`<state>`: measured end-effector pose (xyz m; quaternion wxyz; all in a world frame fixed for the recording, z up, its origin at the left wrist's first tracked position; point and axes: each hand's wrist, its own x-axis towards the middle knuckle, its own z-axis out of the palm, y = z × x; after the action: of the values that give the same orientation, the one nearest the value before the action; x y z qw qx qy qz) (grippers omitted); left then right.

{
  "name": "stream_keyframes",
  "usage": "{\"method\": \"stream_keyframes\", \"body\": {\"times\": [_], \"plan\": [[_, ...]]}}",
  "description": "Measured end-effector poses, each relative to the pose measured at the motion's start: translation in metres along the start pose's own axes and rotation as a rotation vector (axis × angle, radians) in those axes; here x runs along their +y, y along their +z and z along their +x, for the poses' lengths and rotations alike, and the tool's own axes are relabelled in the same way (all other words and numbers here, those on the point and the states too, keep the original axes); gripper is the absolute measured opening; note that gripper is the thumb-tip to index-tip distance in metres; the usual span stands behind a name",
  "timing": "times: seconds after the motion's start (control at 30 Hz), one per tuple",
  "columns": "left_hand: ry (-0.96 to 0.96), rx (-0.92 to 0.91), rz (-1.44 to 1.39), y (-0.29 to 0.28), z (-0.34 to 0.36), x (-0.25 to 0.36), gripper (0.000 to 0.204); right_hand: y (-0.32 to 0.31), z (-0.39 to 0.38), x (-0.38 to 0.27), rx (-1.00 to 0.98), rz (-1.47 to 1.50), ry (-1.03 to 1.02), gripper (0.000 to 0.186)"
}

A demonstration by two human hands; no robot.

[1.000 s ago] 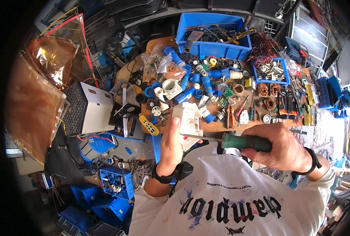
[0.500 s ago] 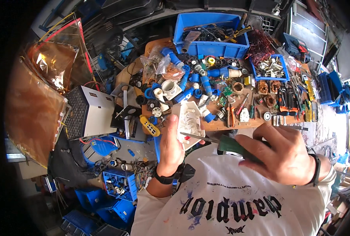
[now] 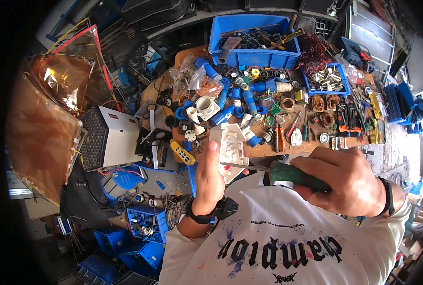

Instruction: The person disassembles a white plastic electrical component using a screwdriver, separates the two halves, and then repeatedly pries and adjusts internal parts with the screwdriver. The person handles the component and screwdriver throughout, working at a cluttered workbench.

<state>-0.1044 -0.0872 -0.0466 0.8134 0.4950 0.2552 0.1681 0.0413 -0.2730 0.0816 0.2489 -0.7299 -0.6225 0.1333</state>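
My left hand (image 3: 210, 178) holds a white plastic housing (image 3: 229, 147) upright in front of my chest, thumb along its left edge. My right hand (image 3: 347, 180) grips the green handle of a screwdriver (image 3: 287, 174). Its thin metal shaft points left and its tip meets the lower part of the white housing. A black watch sits on my left wrist and a dark band on my right wrist.
A cluttered wooden workbench (image 3: 264, 151) carries blue and white pipe fittings, pliers and small parts. A large blue bin (image 3: 249, 58) of tools stands at the back, a smaller blue tray (image 3: 311, 88) to its right. A grey-white box (image 3: 109, 137) sits left; blue crates (image 3: 145, 223) lie below.
My right hand has closed around the screwdriver handle again after opening over it half a second ago. The shaft tip now rests against the white housing, which my left hand still holds.
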Motion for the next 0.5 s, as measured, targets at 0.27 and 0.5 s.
{"method": "stream_keyframes", "body": {"times": [0.27, 0.5], "plan": [[-0.062, 0.022, -0.062, -0.002, 0.004, -0.004, 0.059, 0.006, 0.004, 0.001, 0.1, -0.571, -0.401, 0.037], [-0.061, -0.051, -0.12, 0.002, 0.0, 0.002, 0.059, -0.014, 0.004, -0.01, -0.004, -0.045, 0.013, 0.034]]}}
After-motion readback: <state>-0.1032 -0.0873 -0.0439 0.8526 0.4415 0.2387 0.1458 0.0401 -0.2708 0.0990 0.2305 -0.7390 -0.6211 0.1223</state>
